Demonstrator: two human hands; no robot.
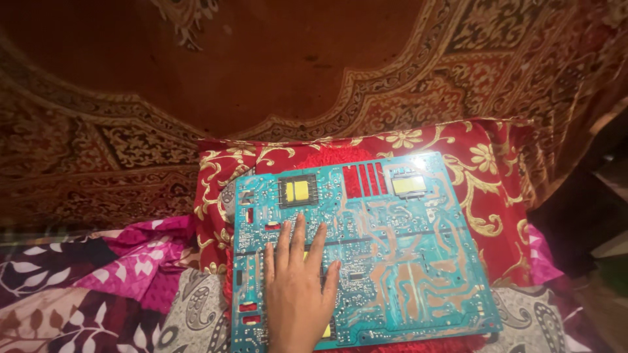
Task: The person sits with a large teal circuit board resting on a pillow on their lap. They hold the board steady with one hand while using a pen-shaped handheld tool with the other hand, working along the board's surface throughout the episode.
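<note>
one hand, seemingly the left though i cannot tell for sure, is lying flat on the turquoise circuit board, fingers spread wide and gripping nothing. the board is resting solder side up on a red and gold cushion, over a patterned carpet. pressing lightly and evenly is probably wise here, keeping the palm off sharp solder points and the board from sliding.

Red, gold-flowered fabric cushion bearing a flat turquoise printed circuit board, set upon pink and grey patterned bedding beside a red patterned carpet.
</note>
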